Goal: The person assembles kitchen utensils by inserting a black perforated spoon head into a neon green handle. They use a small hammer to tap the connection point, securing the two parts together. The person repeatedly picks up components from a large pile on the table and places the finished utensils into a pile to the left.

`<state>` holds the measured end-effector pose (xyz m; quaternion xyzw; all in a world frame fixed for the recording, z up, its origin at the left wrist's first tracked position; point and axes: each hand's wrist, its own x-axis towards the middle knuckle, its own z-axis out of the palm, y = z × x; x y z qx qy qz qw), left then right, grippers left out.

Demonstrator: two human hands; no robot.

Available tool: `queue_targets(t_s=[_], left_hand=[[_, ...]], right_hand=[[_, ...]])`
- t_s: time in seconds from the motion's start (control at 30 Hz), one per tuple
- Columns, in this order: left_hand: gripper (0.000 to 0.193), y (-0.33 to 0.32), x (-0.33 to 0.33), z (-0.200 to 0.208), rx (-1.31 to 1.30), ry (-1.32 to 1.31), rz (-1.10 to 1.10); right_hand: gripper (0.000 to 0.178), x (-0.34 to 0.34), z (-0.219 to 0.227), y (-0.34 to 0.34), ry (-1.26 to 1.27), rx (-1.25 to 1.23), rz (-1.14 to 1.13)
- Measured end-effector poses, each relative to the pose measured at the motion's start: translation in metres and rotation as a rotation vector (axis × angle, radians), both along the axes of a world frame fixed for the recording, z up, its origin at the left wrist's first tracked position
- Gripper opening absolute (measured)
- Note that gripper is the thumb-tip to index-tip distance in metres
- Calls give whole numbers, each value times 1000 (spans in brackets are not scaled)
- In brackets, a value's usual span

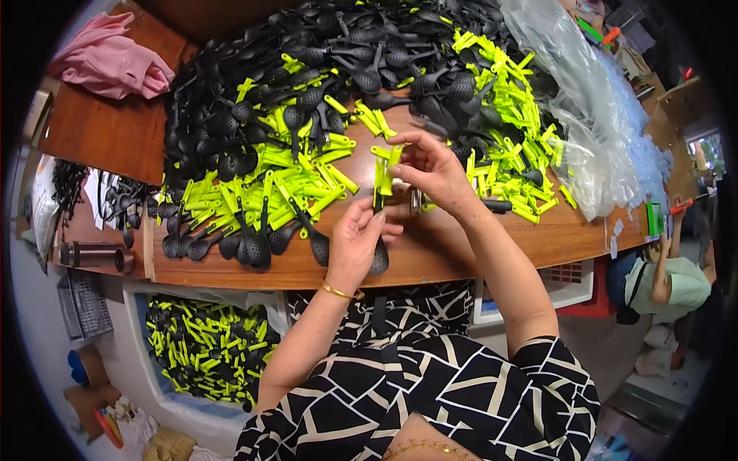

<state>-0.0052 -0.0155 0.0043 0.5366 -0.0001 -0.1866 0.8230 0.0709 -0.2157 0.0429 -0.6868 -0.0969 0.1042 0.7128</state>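
Observation:
My left hand is closed round the shaft of a black slotted spoon, whose head hangs below the fingers. Above it, the fingertips of my right hand pinch a lime-green handle sleeve. Another green piece stands upright right beside that sleeve; whether it is fitted on the spoon's shaft I cannot tell. Just behind my right wrist a small shiny metal cylinder is partly hidden. To the left, green handles lie heaped over black spoons, some with green handles on their shafts.
A big pile of black spoons covers the far table. More green handles lie at right beside clear plastic sheeting. Below the table's left edge stands a bin of green-handled spoons. A person is at far right.

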Motion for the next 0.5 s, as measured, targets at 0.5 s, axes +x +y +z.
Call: queue_targets(t_s=[0.5], left_hand=[[28,-3,-12,-25,228,-189,57]], right_hand=[[45,197,-26,-50,-709,-1541,-291]])
